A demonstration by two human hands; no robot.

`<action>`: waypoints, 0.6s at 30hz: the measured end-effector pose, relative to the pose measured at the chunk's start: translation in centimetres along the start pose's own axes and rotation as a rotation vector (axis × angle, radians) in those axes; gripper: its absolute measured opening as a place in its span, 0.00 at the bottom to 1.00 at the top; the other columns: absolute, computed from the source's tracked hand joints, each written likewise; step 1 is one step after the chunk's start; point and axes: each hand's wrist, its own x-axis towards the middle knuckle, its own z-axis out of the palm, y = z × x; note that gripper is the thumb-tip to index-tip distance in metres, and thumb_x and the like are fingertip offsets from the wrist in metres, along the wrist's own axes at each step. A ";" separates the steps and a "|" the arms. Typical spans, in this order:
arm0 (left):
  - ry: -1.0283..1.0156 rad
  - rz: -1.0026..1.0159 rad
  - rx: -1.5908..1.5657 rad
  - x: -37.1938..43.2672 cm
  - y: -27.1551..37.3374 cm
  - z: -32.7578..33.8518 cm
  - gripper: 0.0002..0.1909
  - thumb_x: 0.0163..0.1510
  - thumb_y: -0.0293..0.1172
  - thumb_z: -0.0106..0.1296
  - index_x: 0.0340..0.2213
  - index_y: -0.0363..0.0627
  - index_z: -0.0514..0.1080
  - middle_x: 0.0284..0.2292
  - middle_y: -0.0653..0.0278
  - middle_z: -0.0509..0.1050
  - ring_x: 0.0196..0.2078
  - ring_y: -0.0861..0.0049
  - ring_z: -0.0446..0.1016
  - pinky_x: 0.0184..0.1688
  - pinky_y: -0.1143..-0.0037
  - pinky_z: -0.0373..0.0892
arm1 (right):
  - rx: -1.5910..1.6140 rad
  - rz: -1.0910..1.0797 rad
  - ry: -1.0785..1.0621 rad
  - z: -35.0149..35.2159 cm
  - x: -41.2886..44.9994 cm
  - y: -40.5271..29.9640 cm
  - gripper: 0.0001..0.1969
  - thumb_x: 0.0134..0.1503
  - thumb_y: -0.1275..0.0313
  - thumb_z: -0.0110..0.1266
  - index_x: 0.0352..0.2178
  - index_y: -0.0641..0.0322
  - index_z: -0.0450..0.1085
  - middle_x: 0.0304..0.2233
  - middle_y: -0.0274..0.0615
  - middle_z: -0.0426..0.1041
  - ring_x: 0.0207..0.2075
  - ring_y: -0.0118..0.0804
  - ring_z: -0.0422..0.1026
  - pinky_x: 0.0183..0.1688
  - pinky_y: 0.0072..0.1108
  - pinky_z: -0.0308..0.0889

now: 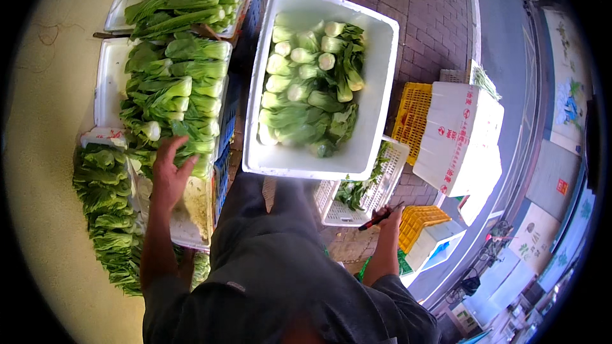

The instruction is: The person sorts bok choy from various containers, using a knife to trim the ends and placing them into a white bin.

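My left hand (171, 169) is held with thumb and fingers apart over the near end of the stacked bok choy (181, 91). Whether its fingertips touch the leaves I cannot tell. These heads lie in rows in a white foam tray (111, 81), pale stems towards me. My right hand (393, 219) grips a small black and red hand tool (374, 220), possibly a knife, out to my right. Before my legs stands a deep white foam box (322, 166) holding loose bok choy (306, 81), many with their cut stem ends up.
Leafy greens (107, 200) and long-stemmed greens (191, 7) flank the tray. A white plastic basket (399, 153) with leaves stands beyond my right knee. Yellow crates (412, 110) and white foam boxes (459, 138) with printed writing line the brick pavement (430, 19) beside a road.
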 end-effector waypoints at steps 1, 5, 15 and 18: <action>-0.014 0.037 -0.038 -0.2 -0.4 1.1 0.22 0.49 0.26 0.60 0.48 0.45 0.69 0.48 0.54 0.71 0.51 0.63 0.69 0.53 0.69 0.67 | 0.019 -0.037 -0.058 2.3 -3.0 0.0 0.32 0.56 0.37 0.42 0.24 0.59 0.65 0.14 0.32 0.57 0.13 0.33 0.55 0.17 0.28 0.59; -0.137 0.075 -0.201 -0.6 2.0 6.3 0.22 0.49 0.26 0.60 0.46 0.38 0.69 0.47 0.51 0.73 0.49 0.65 0.72 0.51 0.72 0.69 | -0.375 -0.342 -0.545 12.0 -7.7 0.2 0.26 0.57 0.48 0.51 0.37 0.64 0.69 0.19 0.35 0.64 0.12 0.27 0.55 0.18 0.24 0.61; -0.459 -0.046 -0.355 -4.8 1.0 14.0 0.20 0.49 0.28 0.61 0.44 0.35 0.71 0.41 0.51 0.76 0.45 0.65 0.75 0.47 0.70 0.70 | -1.138 -1.173 -0.056 41.3 -1.2 3.9 0.31 0.53 0.56 0.52 0.54 0.61 0.60 0.42 0.60 0.73 0.46 0.60 0.71 0.50 0.41 0.64; -0.412 -0.198 -0.372 -5.8 0.0 14.1 0.20 0.49 0.29 0.61 0.43 0.34 0.71 0.42 0.51 0.76 0.47 0.66 0.74 0.47 0.71 0.70 | -1.073 -1.168 0.039 43.6 0.9 5.1 0.30 0.53 0.55 0.54 0.53 0.59 0.60 0.43 0.59 0.72 0.45 0.60 0.71 0.49 0.42 0.64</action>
